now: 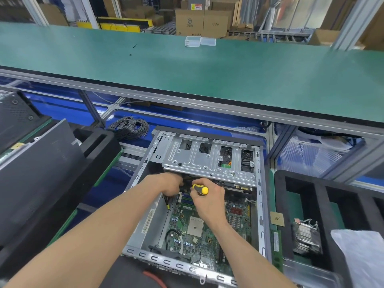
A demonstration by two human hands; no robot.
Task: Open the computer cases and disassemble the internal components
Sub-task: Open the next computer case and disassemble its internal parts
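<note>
Right hand (209, 197) gripping screwdriver (200, 189) over motherboard (199, 225); left hand (171, 185) curling into cables under drive cage (207, 159), grip unclear

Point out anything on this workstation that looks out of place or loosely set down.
A bare processor chip lies loose on the bench edge right of the open computer case, beside a memory stick wedged along the case wall. A heatsink sits tilted in the black foam tray. Nothing looks spilled or broken.
</note>
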